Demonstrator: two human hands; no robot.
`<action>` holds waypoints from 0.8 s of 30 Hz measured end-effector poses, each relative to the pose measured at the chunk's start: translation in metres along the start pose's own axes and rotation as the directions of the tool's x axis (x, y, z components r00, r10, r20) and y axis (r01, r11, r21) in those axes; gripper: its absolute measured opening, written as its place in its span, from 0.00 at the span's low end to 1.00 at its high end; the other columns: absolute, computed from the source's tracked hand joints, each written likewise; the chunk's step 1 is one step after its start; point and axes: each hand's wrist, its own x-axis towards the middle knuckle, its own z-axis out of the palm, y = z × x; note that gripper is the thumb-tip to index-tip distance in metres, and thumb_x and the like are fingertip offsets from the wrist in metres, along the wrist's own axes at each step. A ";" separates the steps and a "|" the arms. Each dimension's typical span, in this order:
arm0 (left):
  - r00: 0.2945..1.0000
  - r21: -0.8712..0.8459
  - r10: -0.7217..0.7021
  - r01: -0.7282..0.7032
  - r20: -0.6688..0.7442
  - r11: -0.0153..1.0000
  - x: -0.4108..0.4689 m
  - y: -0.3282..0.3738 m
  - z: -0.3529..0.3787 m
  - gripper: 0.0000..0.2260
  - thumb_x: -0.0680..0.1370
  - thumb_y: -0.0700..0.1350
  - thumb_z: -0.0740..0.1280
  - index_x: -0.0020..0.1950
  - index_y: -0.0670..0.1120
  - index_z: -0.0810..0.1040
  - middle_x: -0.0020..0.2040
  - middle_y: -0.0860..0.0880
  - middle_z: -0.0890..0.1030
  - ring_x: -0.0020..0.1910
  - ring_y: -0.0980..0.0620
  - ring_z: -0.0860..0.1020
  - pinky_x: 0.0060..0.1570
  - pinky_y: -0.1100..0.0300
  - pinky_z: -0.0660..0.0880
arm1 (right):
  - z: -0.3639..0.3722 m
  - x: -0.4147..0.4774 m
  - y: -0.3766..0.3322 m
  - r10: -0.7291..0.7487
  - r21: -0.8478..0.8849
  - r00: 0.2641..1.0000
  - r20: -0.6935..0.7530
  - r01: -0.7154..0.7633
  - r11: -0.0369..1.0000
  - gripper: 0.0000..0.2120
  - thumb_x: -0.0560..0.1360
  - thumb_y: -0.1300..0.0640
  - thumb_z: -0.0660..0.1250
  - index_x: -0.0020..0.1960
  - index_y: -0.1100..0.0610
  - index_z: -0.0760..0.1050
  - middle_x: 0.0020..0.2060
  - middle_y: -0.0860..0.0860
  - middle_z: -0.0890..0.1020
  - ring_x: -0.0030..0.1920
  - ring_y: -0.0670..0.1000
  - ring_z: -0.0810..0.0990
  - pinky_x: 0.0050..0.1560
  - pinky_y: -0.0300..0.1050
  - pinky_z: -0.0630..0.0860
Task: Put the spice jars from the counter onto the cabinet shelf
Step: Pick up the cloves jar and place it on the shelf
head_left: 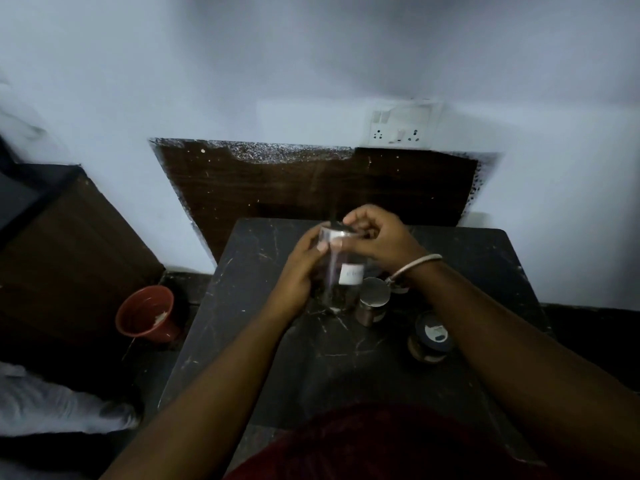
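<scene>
A tall clear glass spice jar (341, 282) with a white label and a silver lid stands on the dark marble counter (263, 327). My left hand (299, 275) wraps around its left side. My right hand (377, 239) grips the lid from above. Just right of it stands a smaller steel-lidded jar (373, 301). A short jar with a dark lid (431, 337) sits further right, beside my right forearm. The scene is dim and the jar's contents are hard to make out.
A red bucket (149, 315) stands on the floor left of the counter. A brown cabinet (65, 258) is at the far left. A wall socket plate (398, 128) sits above a dark wooden panel (311, 188) behind the counter.
</scene>
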 end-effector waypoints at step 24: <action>0.995 -0.445 0.058 -0.014 0.085 0.895 -0.021 0.127 0.123 0.25 0.81 0.61 0.59 0.59 0.45 0.86 0.54 0.40 0.87 0.54 0.45 0.86 0.52 0.52 0.83 | -0.057 -0.058 -0.080 -0.270 0.519 0.927 -0.260 0.370 0.771 0.26 0.78 0.50 0.60 0.74 0.58 0.71 0.65 0.60 0.80 0.65 0.62 0.80 0.56 0.52 0.80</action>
